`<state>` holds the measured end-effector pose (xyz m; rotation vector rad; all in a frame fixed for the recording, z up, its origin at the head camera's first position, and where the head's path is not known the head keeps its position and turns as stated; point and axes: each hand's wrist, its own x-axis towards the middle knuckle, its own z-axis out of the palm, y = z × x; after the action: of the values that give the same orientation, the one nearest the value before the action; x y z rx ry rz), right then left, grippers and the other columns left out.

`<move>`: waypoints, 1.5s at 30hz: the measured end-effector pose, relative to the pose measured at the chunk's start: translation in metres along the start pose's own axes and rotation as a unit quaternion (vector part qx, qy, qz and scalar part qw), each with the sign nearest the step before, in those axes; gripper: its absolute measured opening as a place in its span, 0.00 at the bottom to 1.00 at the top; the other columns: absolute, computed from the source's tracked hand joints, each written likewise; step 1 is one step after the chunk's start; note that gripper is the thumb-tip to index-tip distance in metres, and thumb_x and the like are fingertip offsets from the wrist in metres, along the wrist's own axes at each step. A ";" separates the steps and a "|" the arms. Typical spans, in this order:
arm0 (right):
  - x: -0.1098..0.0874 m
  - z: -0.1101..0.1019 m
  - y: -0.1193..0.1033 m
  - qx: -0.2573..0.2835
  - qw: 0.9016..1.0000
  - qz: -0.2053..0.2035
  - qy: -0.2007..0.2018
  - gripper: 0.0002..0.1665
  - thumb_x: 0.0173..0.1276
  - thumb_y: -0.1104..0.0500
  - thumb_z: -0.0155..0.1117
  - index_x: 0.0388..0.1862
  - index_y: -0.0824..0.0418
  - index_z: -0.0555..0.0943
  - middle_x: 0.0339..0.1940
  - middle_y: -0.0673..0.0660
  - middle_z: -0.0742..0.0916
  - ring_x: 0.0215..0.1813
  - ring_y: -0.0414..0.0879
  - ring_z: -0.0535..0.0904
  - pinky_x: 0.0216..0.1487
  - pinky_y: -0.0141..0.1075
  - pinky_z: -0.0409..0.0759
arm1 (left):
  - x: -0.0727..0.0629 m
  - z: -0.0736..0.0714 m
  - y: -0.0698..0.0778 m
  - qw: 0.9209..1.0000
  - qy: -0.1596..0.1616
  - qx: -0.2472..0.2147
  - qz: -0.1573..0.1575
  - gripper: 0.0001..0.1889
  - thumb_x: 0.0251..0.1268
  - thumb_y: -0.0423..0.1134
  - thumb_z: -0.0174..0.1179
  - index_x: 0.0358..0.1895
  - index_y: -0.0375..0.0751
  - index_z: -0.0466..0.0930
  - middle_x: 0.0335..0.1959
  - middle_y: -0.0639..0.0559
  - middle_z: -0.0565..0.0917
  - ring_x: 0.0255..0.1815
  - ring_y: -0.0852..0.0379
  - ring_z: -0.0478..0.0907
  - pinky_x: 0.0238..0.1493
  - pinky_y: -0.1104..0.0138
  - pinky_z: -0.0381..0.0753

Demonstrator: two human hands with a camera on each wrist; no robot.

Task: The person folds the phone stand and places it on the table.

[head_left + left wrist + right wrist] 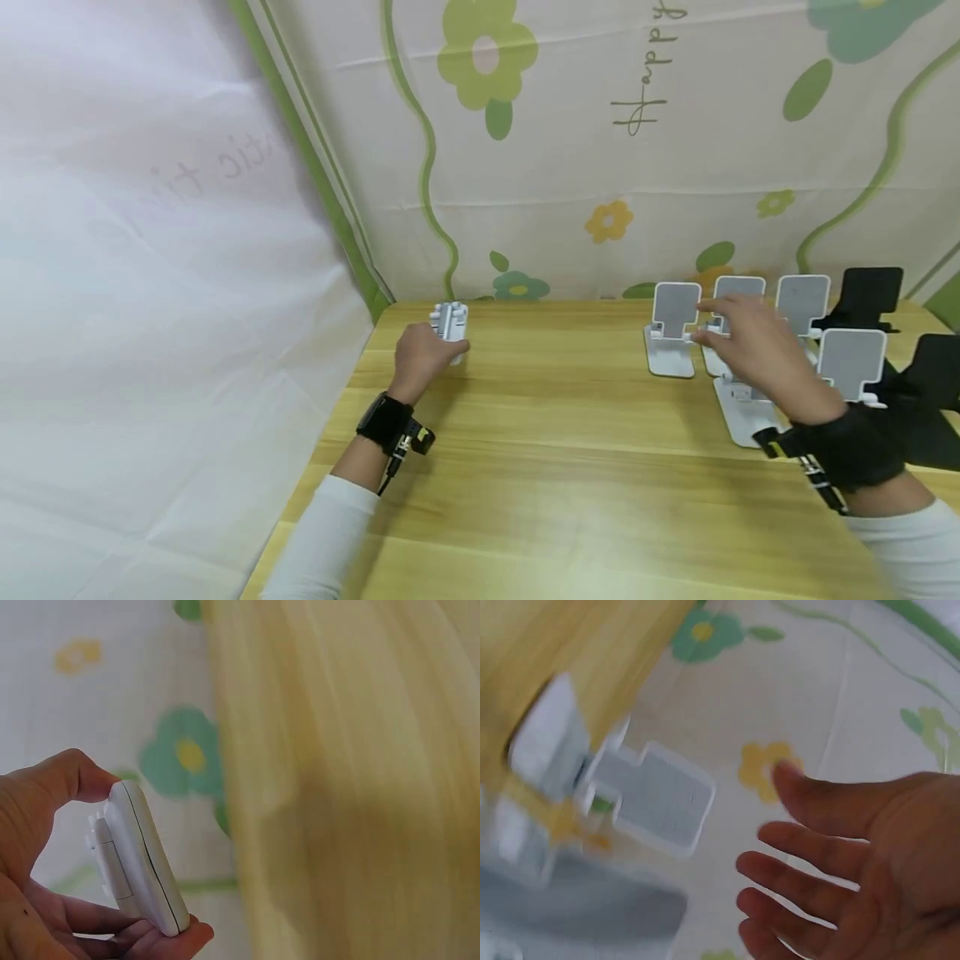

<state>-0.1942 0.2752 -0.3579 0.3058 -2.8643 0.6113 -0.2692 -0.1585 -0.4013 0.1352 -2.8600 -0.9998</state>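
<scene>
My left hand (pixel 423 358) grips a folded white phone stand (pixel 455 327) at the table's far left. In the left wrist view the thumb and fingers pinch this folded stand (pixel 146 859) by its two ends, its hinge side toward the palm. Over on the right, my right hand (pixel 750 342) hovers beside an unfolded white phone stand (pixel 675 312) with a grey pad. The right wrist view shows that stand (pixel 667 799) apart from the right hand (pixel 870 870), whose fingers are spread and hold nothing.
More unfolded white stands, such as one white stand (pixel 851 362), crowd the table's right side. Black stands (pixel 870 296) are at the far right. A patterned cloth (pixel 555 167) hangs behind the wooden table (pixel 540 467), and a white cloth (pixel 150 333) hangs at the left.
</scene>
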 end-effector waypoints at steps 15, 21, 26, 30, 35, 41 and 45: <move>-0.013 -0.016 0.051 -0.079 0.996 -0.044 -0.019 0.15 0.67 0.73 0.65 0.53 0.71 0.85 0.47 0.71 0.88 0.43 0.64 0.85 0.39 0.54 0.83 | 0.040 -0.016 -0.070 0.994 0.076 0.082 -0.006 0.19 0.57 0.44 0.72 0.36 0.27 0.83 0.32 0.34 0.87 0.29 0.42 0.83 0.25 0.57 0.79; -0.012 -0.016 0.052 -0.087 0.995 -0.053 -0.007 0.15 0.66 0.75 0.65 0.51 0.70 0.86 0.46 0.71 0.88 0.41 0.64 0.84 0.38 0.52 0.82 | 0.044 -0.019 -0.077 0.990 0.072 0.113 -0.039 0.18 0.59 0.44 0.72 0.34 0.28 0.84 0.32 0.34 0.87 0.29 0.40 0.83 0.30 0.53 0.81; -0.010 -0.015 0.052 -0.088 0.995 -0.056 0.000 0.13 0.66 0.75 0.65 0.48 0.69 0.87 0.42 0.70 0.89 0.35 0.57 0.83 0.31 0.41 0.76 | 0.047 -0.017 -0.079 0.988 0.058 0.143 -0.020 0.15 0.60 0.41 0.71 0.27 0.31 0.82 0.26 0.38 0.85 0.28 0.41 0.81 0.38 0.50 0.82; -0.008 -0.014 0.054 -0.084 0.995 -0.058 -0.006 0.12 0.67 0.75 0.64 0.47 0.69 0.87 0.41 0.68 0.89 0.33 0.53 0.82 0.30 0.36 0.71 | 0.047 -0.013 -0.080 0.985 0.048 0.162 -0.010 0.15 0.61 0.39 0.70 0.24 0.32 0.81 0.25 0.37 0.85 0.32 0.38 0.81 0.50 0.46 0.79; -0.008 -0.013 0.058 -0.076 0.995 -0.058 -0.016 0.12 0.67 0.75 0.65 0.46 0.68 0.88 0.41 0.68 0.89 0.36 0.58 0.84 0.32 0.41 0.76 | 0.042 -0.011 -0.079 0.982 0.032 0.185 -0.009 0.14 0.61 0.39 0.68 0.32 0.26 0.83 0.32 0.31 0.87 0.38 0.34 0.82 0.50 0.44 0.80; -0.010 -0.015 0.060 -0.064 0.996 -0.062 -0.021 0.13 0.68 0.74 0.64 0.45 0.65 0.89 0.41 0.64 0.90 0.35 0.53 0.83 0.32 0.37 0.73 | 0.035 -0.018 -0.072 0.981 0.006 0.192 -0.024 0.14 0.64 0.39 0.66 0.37 0.25 0.84 0.36 0.30 0.86 0.40 0.32 0.83 0.43 0.45 0.84; -0.010 -0.023 0.059 -0.069 0.995 -0.067 -0.009 0.16 0.64 0.76 0.64 0.43 0.61 0.91 0.38 0.62 0.91 0.32 0.46 0.78 0.29 0.32 0.67 | 0.033 -0.022 -0.064 0.985 0.020 0.173 -0.016 0.20 0.74 0.43 0.59 0.23 0.33 0.80 0.25 0.36 0.81 0.34 0.35 0.79 0.32 0.50 0.80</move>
<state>-0.1957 0.3388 -0.3622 0.4789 -2.8563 0.3850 -0.2958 -0.2257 -0.4221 0.2266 -2.9747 -0.4893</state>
